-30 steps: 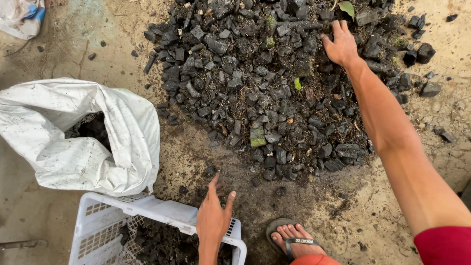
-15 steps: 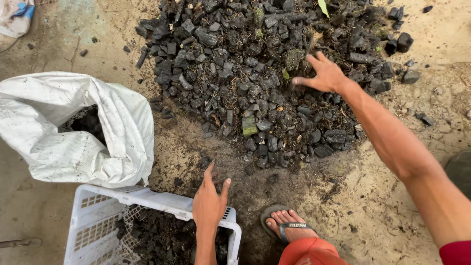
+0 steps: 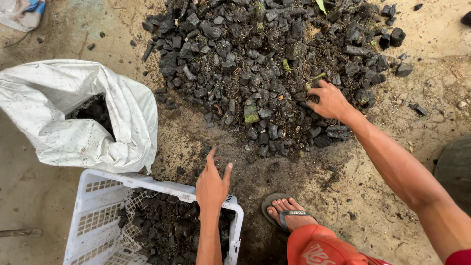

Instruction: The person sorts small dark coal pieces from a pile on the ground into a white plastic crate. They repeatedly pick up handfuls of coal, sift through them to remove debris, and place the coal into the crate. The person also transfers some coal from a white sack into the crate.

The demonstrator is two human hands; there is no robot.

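Charcoal pile (image 3: 265, 64) is lying under the right hand (image 3: 329, 100), fingers curling on lumps; left hand (image 3: 212, 182) is hovering open over the white crate (image 3: 98, 196); loosely gripped pieces could spill.

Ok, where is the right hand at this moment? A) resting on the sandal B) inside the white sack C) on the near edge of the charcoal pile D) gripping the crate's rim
C: the right hand lies on the charcoal pile at its near edge, fingers down among the black lumps, well apart from the white sack, the white crate and the sandal.
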